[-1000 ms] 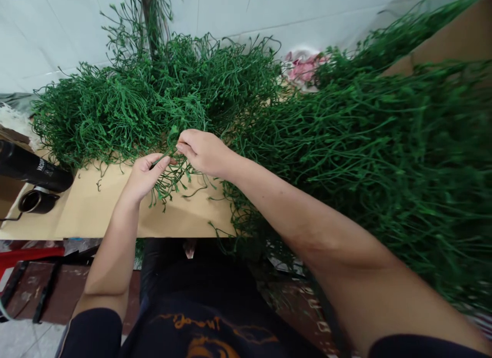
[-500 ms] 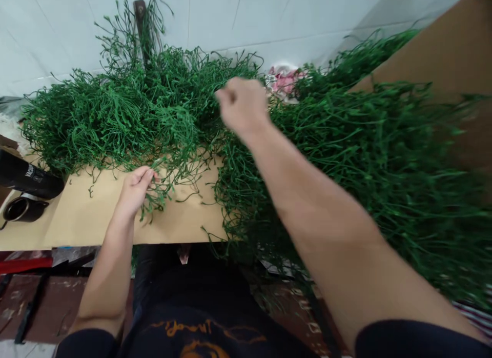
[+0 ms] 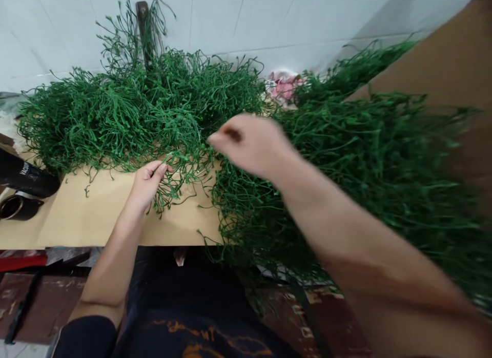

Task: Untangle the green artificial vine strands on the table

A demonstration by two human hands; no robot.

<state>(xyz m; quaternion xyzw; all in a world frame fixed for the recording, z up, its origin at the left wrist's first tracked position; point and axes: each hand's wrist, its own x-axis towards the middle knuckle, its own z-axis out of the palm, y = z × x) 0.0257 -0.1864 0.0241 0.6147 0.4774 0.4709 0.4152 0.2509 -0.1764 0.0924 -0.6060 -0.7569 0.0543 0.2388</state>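
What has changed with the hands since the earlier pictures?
The right hand has left the left hand's side: it swung rightward and away, then came partly back toward the body, blurred. The left hand stays pinched at the green sprigs; the black bottle hasn't moved.

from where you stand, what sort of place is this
Probably a small workshop or a home work corner: piles of green stems crowd a tan work surface against a pale tiled wall.

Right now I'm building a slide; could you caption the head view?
Bare left hand pinching thin green stems above a tan surface; bare right hand blurred before a dense, tangled green heap.
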